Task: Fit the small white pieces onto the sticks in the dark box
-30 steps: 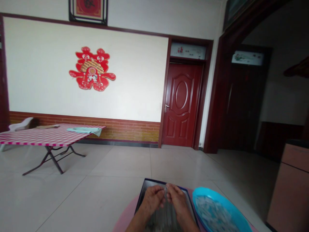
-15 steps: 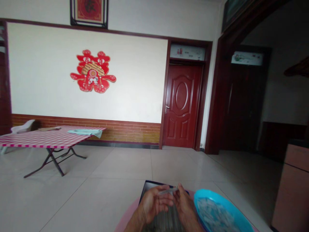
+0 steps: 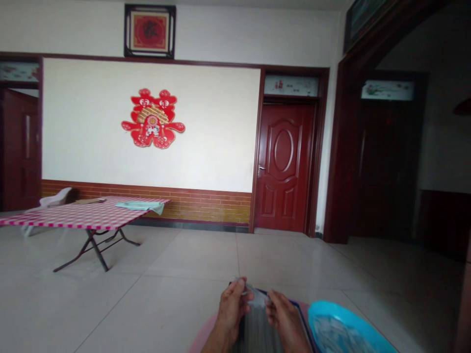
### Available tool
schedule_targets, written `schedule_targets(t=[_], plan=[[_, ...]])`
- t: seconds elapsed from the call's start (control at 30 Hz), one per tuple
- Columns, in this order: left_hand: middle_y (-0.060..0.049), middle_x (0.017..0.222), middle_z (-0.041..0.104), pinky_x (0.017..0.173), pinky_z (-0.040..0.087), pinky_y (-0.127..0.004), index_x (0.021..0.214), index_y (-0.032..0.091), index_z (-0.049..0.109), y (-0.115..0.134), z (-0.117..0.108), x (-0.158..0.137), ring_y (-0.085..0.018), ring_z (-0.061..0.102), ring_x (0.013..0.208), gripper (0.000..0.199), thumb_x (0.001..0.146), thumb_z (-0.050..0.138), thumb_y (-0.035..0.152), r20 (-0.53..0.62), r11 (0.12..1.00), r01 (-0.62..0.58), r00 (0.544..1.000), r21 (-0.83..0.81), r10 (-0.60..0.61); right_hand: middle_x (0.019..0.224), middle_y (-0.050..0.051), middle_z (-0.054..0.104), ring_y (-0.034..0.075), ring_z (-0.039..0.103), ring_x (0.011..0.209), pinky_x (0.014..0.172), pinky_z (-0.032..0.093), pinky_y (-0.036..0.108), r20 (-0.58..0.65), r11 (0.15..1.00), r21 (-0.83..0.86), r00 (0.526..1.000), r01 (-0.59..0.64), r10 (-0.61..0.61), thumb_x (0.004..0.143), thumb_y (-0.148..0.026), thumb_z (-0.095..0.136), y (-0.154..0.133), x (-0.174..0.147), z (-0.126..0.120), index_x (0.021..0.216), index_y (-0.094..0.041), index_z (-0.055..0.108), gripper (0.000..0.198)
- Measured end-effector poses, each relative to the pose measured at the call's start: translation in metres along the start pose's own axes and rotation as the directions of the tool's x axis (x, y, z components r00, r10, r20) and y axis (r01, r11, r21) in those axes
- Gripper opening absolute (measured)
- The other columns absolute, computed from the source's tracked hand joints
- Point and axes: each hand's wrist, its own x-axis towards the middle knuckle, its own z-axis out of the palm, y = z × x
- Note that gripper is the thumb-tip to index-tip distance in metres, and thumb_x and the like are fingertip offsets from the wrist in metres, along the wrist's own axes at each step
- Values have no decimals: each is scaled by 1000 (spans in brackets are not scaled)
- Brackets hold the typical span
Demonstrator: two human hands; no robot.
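Observation:
My left hand (image 3: 228, 310) pinches one end of a thin, translucent whitish strip (image 3: 253, 290). At its other end my right hand (image 3: 286, 316) has its fingers closed on it, so the strip slants between the two hands. What exactly the strip is, I cannot make out. Below both hands lies a dark-edged tray (image 3: 302, 314), partly hidden by them. Closely packed grey, thin strips (image 3: 259, 328) fill its visible middle. Beside my right hand stands a bright blue basin (image 3: 319, 308) with many whitish translucent pieces (image 3: 340, 336) in it.
A round pink surface (image 3: 206, 333) shows under the tray. At the left stands a folding table (image 3: 95, 214) with a pink checked top, a pale green cloth (image 3: 142, 206) on it and a white chair (image 3: 57, 197) behind. A red door (image 3: 283, 166) is across the tiled floor (image 3: 176, 289).
The view has shifted, so the room sits lower and further right. My left fingers, spread before, are now drawn together at the strip, which slants the other way.

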Motion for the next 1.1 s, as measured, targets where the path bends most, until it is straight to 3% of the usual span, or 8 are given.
schedule_targets(t=[0.2, 0.4, 0.67, 0.73, 0.83, 0.93, 1.1], plan=[[-8, 81, 72, 44, 46, -18, 90, 12, 65, 7, -3, 1, -13, 66, 58, 33, 70, 79, 33, -126, 998, -21, 992, -53, 14, 60, -1, 66, 16, 59, 60, 54, 44, 24, 136, 996, -72, 989, 61, -51, 55, -43, 74, -9, -7, 12, 76, -20, 70, 31], [-11, 77, 72, 48, 49, -20, 91, 11, 60, 14, 1, -1, -16, 69, 62, 13, 84, 64, 20, -144, 993, -40, 989, -113, 23, 68, 3, 70, 16, 62, 62, 60, 49, 26, 250, 997, -58, 966, -55, 68, 52, -43, 80, -11, -16, 13, 83, -17, 72, 41], [-7, 71, 70, 45, 45, -19, 95, 12, 57, 16, 2, -2, -14, 67, 58, 17, 82, 64, 21, -161, 992, -72, 985, -99, 56, 81, 7, 73, 16, 65, 67, 61, 51, 27, 329, 984, -139, 932, -109, 150, 56, -45, 79, -5, -17, 11, 88, -16, 71, 44], [-3, 65, 67, 42, 41, -18, 99, 13, 56, 15, 2, -2, -13, 63, 53, 25, 80, 66, 25, -140, 993, -83, 988, -85, 71, 83, 7, 72, 16, 65, 67, 57, 49, 26, 292, 981, -182, 949, -67, 119, 61, -49, 74, -6, -15, 11, 85, -17, 71, 40], [3, 58, 62, 39, 34, -17, 103, 14, 55, 14, 2, 0, -9, 54, 44, 38, 73, 72, 31, -93, 994, -95, 992, -54, 90, 80, 6, 71, 18, 64, 65, 50, 45, 24, 135, 961, -274, 991, 32, 5, 66, -52, 64, -5, -7, 7, 83, -18, 70, 39], [5, 54, 58, 40, 32, -17, 102, 14, 57, 13, 2, 0, -7, 49, 41, 45, 67, 75, 36, -48, 996, -85, 995, -13, 84, 74, 5, 70, 19, 63, 65, 50, 45, 26, 0, 933, -351, 996, 83, -89, 67, -49, 57, -2, 3, -2, 82, -19, 69, 36], [7, 54, 54, 39, 34, -19, 105, 15, 57, 12, 3, -4, -8, 46, 41, 51, 65, 74, 40, 12, 999, -25, 1000, 33, 24, 70, 5, 70, 20, 63, 63, 51, 45, 27, -3, 873, -457, 981, 171, -193, 71, -44, 47, 2, 9, -4, 83, -19, 70, 35]])
